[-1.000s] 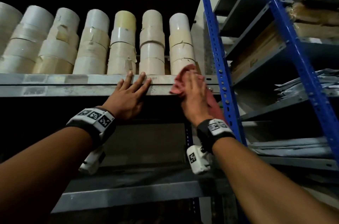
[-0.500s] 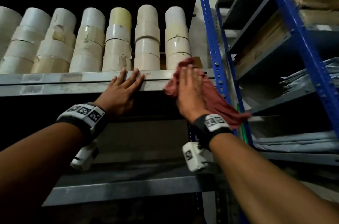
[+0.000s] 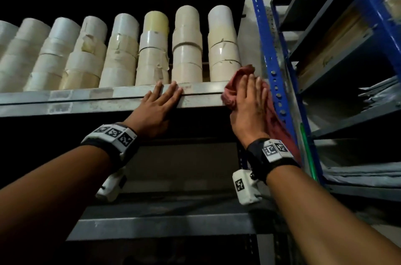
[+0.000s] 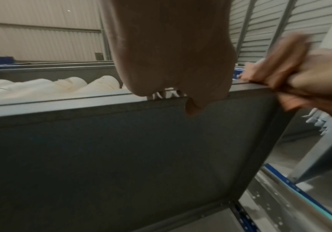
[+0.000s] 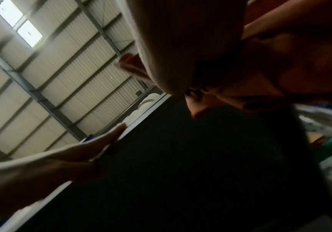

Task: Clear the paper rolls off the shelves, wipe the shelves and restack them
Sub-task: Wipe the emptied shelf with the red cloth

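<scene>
Cream and white paper rolls point(image 3: 186, 47) stand in stacked columns along the upper grey shelf point(image 3: 86, 99). My left hand point(image 3: 165, 93) lies flat on the shelf's front edge, fingers straight, below the rolls near the right end. My right hand point(image 3: 249, 95) presses a red cloth point(image 3: 232, 89) against the shelf's right end, fingers straight over it; the cloth hangs below the palm. The left wrist view shows my left hand point(image 4: 171, 55) over the shelf point(image 4: 61, 102), the rolls point(image 4: 42, 87) behind, and my blurred right hand point(image 4: 304, 75). The right wrist view is dark; my left hand point(image 5: 93, 146) shows there.
A blue perforated upright point(image 3: 271, 65) stands right beside the cloth. Further right, grey shelves point(image 3: 338, 52) hold flat brown packs and stacked sheets. A lower grey shelf point(image 3: 162, 227) lies below my arms. A green rod point(image 3: 307, 156) leans by the upright.
My right hand has slid the cloth a little to the right along the shelf edge, toward the blue upright. My left hand stays flat on the edge.
</scene>
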